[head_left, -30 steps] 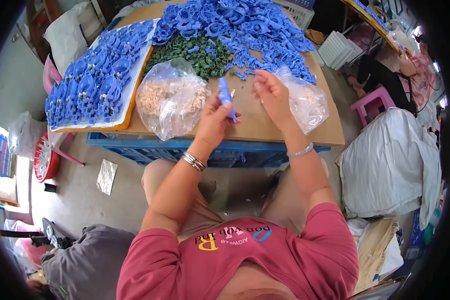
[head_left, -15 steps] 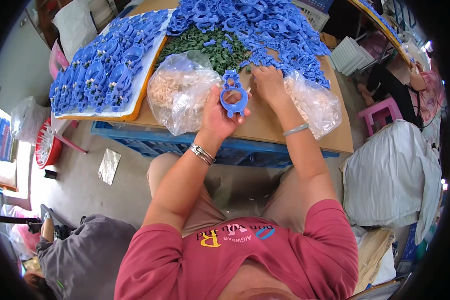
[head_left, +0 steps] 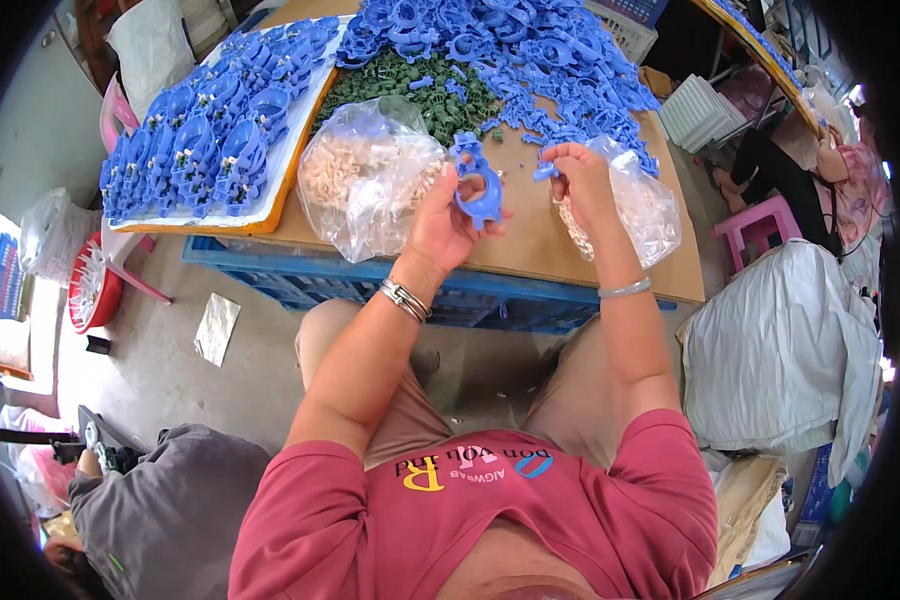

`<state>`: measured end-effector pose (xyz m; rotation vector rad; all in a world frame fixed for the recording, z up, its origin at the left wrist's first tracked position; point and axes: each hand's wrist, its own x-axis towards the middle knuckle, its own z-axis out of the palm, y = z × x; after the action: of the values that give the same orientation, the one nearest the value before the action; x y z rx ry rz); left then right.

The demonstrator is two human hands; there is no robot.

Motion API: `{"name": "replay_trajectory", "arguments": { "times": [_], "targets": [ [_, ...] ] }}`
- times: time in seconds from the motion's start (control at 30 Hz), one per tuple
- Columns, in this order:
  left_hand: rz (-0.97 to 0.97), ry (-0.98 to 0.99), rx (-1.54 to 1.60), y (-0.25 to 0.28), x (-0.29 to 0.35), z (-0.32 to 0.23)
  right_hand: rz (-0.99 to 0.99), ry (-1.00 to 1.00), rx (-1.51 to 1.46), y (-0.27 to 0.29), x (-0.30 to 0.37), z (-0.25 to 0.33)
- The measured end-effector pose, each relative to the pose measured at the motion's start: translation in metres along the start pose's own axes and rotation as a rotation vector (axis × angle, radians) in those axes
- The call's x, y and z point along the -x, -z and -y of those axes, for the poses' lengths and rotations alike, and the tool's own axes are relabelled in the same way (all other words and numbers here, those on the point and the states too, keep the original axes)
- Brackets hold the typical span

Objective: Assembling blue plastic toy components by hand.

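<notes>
Over the front of the cardboard-covered table, my left hand [head_left: 444,222] is closed around a blue plastic ring-shaped part [head_left: 482,200] with a narrower, notched upper end. To its right, my right hand [head_left: 583,182] pinches a small blue plastic piece [head_left: 546,171] between thumb and fingers. A clear bag of pale beige pieces [head_left: 365,185] lies left of my left hand. Another clear bag of similar pieces [head_left: 652,215] sits beside and partly behind my right hand. Beyond my hands are a heap of small dark green pieces [head_left: 410,95] and a large pile of blue parts [head_left: 510,45].
A white board with an orange edge [head_left: 275,222] carries rows of blue assemblies at the left. Under the tabletop is a blue crate [head_left: 470,305]. A pink stool [head_left: 760,225] and a seated person [head_left: 785,175] are at the right; another person in grey [head_left: 170,510] is lower left.
My right hand has drawn back from the blue pile toward me and right, bringing a small blue piece. The ring-shaped part in my left hand has tilted and turned slightly.
</notes>
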<state>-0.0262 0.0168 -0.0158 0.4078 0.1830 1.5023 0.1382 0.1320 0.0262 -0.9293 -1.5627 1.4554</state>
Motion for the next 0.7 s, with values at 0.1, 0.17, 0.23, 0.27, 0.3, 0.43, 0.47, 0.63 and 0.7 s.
{"name": "replay_trajectory", "arguments": {
  "times": [0.1, 0.17, 0.23, 0.27, 0.3, 0.43, 0.47, 0.63, 0.7],
  "targets": [
    [-0.097, -0.13, -0.131, -0.015, 0.001, 0.0, 0.031, -0.052, -0.115, -0.002, 0.016, 0.001],
    [-0.01, -0.172, -0.138, -0.013, 0.0, -0.005, 0.093, -0.078, -0.133, 0.002, 0.013, -0.004],
    [0.028, -0.2, -0.174, -0.007, -0.002, -0.009, 0.141, 0.075, 0.431, 0.003, 0.009, -0.009],
    [0.066, -0.231, -0.21, -0.005, -0.003, -0.012, 0.139, 0.077, 0.43, 0.004, 0.009, -0.012],
    [0.067, -0.23, -0.212, -0.006, -0.002, -0.016, 0.202, 0.183, 0.577, 0.003, 0.009, -0.016],
    [-0.061, -0.349, -0.291, -0.004, 0.002, -0.032, 0.102, 0.497, 1.085, -0.008, 0.009, -0.019],
    [-0.072, -0.363, -0.315, 0.0, 0.002, -0.035, 0.105, 0.5, 1.082, -0.014, 0.007, -0.017],
    [0.022, -0.325, -0.266, 0.0, 0.003, -0.035, -0.08, 0.627, 1.106, -0.034, -0.04, -0.022],
    [-0.019, -0.276, -0.247, -0.002, 0.005, -0.03, -0.083, 0.582, 1.157, -0.042, -0.057, -0.029]
  ]
}}
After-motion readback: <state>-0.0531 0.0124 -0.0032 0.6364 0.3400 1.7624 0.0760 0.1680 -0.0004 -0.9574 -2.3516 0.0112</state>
